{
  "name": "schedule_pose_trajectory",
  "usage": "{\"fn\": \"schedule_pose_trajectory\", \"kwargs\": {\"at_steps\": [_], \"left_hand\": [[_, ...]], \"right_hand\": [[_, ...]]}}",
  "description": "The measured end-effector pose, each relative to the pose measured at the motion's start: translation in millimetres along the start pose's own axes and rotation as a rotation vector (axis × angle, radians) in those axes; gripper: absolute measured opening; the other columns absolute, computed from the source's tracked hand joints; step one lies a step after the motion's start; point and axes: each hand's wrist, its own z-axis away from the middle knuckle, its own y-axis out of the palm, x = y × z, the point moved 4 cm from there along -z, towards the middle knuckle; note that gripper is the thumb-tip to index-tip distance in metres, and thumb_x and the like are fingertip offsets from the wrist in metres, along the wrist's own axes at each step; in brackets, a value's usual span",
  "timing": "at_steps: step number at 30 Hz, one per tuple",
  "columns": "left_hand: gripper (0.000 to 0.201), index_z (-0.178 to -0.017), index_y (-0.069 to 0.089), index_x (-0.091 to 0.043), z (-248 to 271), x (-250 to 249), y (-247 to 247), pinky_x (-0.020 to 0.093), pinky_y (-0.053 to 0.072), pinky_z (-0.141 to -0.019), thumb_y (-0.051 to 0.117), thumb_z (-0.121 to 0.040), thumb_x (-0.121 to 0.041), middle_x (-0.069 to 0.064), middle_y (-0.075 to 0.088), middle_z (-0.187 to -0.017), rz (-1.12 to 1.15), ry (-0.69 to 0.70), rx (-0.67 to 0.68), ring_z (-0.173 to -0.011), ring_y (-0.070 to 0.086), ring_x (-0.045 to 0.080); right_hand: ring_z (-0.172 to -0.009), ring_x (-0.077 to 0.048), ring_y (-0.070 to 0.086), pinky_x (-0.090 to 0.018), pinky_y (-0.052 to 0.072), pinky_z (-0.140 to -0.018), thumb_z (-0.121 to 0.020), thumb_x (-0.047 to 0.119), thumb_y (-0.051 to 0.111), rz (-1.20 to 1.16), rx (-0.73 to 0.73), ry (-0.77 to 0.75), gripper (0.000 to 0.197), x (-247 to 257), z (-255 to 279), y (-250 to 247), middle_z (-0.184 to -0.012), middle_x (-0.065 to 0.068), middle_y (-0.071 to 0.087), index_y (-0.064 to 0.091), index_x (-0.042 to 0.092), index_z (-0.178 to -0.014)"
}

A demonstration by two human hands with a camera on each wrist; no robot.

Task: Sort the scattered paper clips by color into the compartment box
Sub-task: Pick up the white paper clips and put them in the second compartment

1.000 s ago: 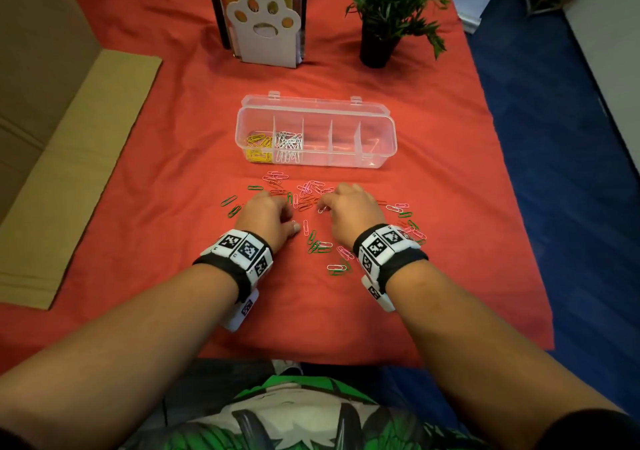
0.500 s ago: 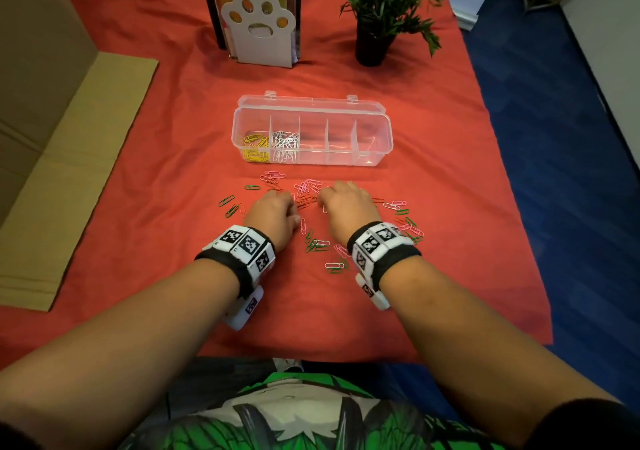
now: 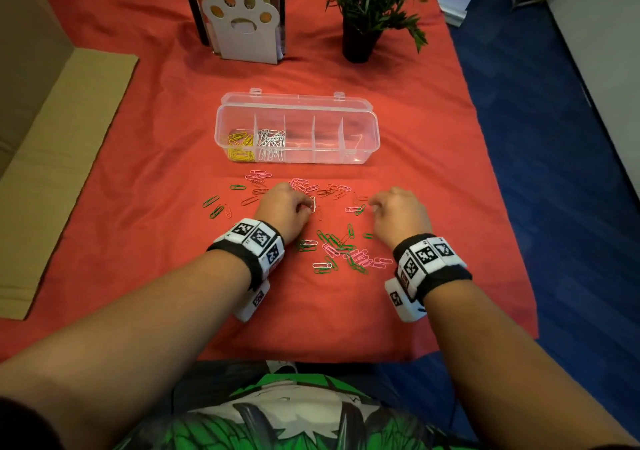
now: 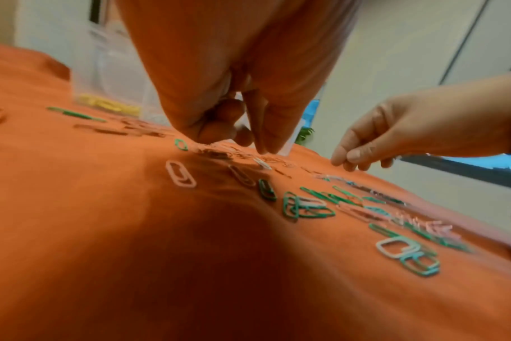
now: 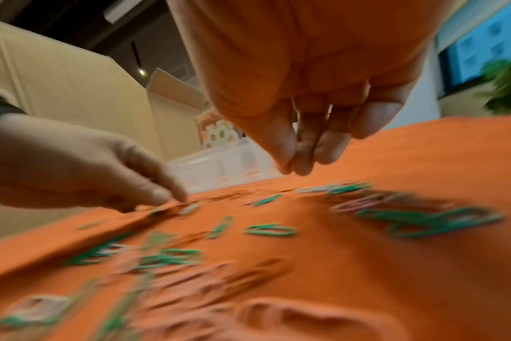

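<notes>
Green, pink and red paper clips (image 3: 346, 252) lie scattered on the red cloth, and more pink ones (image 3: 301, 184) lie nearer the box. The clear compartment box (image 3: 298, 101) stands open behind them, with yellow clips (image 3: 240, 144) in its leftmost cell and white clips (image 3: 272, 141) in the cell beside it. My left hand (image 3: 308, 207) is curled, its thumb and index tips down on the end of a white clip (image 3: 312, 203) on the cloth. My right hand (image 3: 372, 205) hovers just above the cloth to the right, fingertips (image 5: 289, 169) pinched together with nothing visible between them.
A potted plant (image 3: 363, 9) and a paw-shaped book holder (image 3: 242, 23) stand at the back. Flat cardboard (image 3: 59, 158) lies along the left. The table's right edge drops to blue floor (image 3: 554, 172). Green clips (image 3: 214, 205) lie left of my left hand.
My right hand has moved to the right, away from the left hand. The left hand has stayed over the clips in the middle.
</notes>
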Motion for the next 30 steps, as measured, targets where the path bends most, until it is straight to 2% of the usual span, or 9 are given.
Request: {"fn": "schedule_pose_trajectory", "kwargs": {"at_steps": [5,8,15,18,20,22,25,27,30], "left_hand": [[0.028,-0.107,0.069,-0.014,-8.2,-3.6,8.4,0.026,0.036,-0.073,0.057,-0.083,-0.006,0.016,0.052,-0.1,-0.156,0.117,0.013,-0.092,0.055,0.031],[0.022,-0.099,0.071,-0.01,-10.9,-2.6,7.4,0.033,0.046,-0.076,0.059,-0.08,-0.007,0.017,0.052,-0.097,-0.231,0.14,0.011,-0.088,0.057,0.033],[0.013,-0.09,0.068,-0.008,-14.6,-7.8,4.3,0.04,0.048,-0.075,0.062,-0.079,-0.012,0.017,0.053,-0.096,-0.293,0.221,0.037,-0.087,0.057,0.035],[0.019,-0.097,0.069,-0.012,-14.4,-7.5,4.1,0.04,0.048,-0.077,0.062,-0.08,-0.013,0.016,0.054,-0.097,-0.288,0.247,0.056,-0.089,0.057,0.034],[0.017,-0.094,0.069,-0.01,-11.8,-7.0,4.4,0.041,0.049,-0.077,0.063,-0.079,-0.013,0.016,0.054,-0.097,-0.302,0.253,0.082,-0.09,0.057,0.034],[0.013,-0.089,0.066,-0.007,-8.9,-5.2,4.3,0.043,0.048,-0.077,0.062,-0.079,-0.014,0.017,0.054,-0.096,-0.335,0.243,0.108,-0.089,0.057,0.034],[0.011,-0.092,0.06,-0.006,-3.3,0.6,2.8,0.036,0.043,-0.081,0.058,-0.083,-0.013,0.016,0.058,-0.099,-0.273,0.197,0.121,-0.093,0.056,0.033],[0.011,-0.095,0.059,-0.008,2.3,3.4,-0.4,0.028,0.038,-0.078,0.053,-0.085,-0.009,0.012,0.064,-0.097,-0.105,0.126,0.103,-0.092,0.057,0.028],[0.02,-0.092,0.064,-0.008,11.8,8.6,-0.1,0.023,0.039,-0.075,0.047,-0.084,-0.001,0.012,0.069,-0.095,0.081,0.037,0.131,-0.091,0.061,0.026]], "right_hand": [[-0.105,-0.033,0.051,-0.038,0.043,-0.083,-0.085,0.018,0.052,0.197,-0.012,-0.015,0.022,-9.4,-15.5,0.7,-0.106,-0.01,0.058,0.064,0.016,-0.103],[-0.106,-0.032,0.049,-0.039,0.04,-0.083,-0.086,0.014,0.05,0.298,-0.021,-0.082,0.021,-2.7,-19.5,4.9,-0.109,-0.009,0.057,0.058,0.013,-0.105],[-0.109,-0.034,0.05,-0.04,0.04,-0.086,-0.085,0.009,0.042,0.341,0.041,-0.105,0.027,9.0,-21.5,3.6,-0.114,-0.013,0.057,0.054,0.005,-0.109],[-0.101,-0.033,0.057,-0.037,0.044,-0.082,-0.089,0.012,0.045,-0.001,0.156,-0.03,0.019,15.1,-18.9,4.9,-0.108,-0.018,0.061,0.052,0.004,-0.105],[-0.082,-0.028,0.061,-0.032,0.047,-0.072,-0.089,0.006,0.044,-0.409,0.227,0.046,0.013,24.0,-7.6,8.0,-0.089,-0.014,0.065,0.054,0.01,-0.095],[-0.062,-0.018,0.057,-0.026,0.047,-0.056,-0.089,-0.003,0.037,-0.785,0.322,0.176,0.026,32.6,9.3,15.6,-0.073,-0.006,0.058,0.053,0.017,-0.083],[-0.057,-0.012,0.052,-0.018,0.044,-0.048,-0.088,-0.009,0.036,-1.146,0.45,0.362,0.032,41.0,33.8,29.4,-0.068,-0.004,0.05,0.052,0.015,-0.075],[-0.058,-0.011,0.047,-0.02,0.042,-0.051,-0.088,-0.004,0.043,-1.048,0.459,0.318,0.026,43.8,42.2,36.3,-0.068,-0.003,0.049,0.053,0.015,-0.074],[-0.07,-0.012,0.044,-0.019,0.034,-0.071,-0.083,0.001,0.051,-0.549,0.374,0.005,0.016,48.7,46.5,44.1,-0.073,0.001,0.05,0.064,0.01,-0.082]]}}
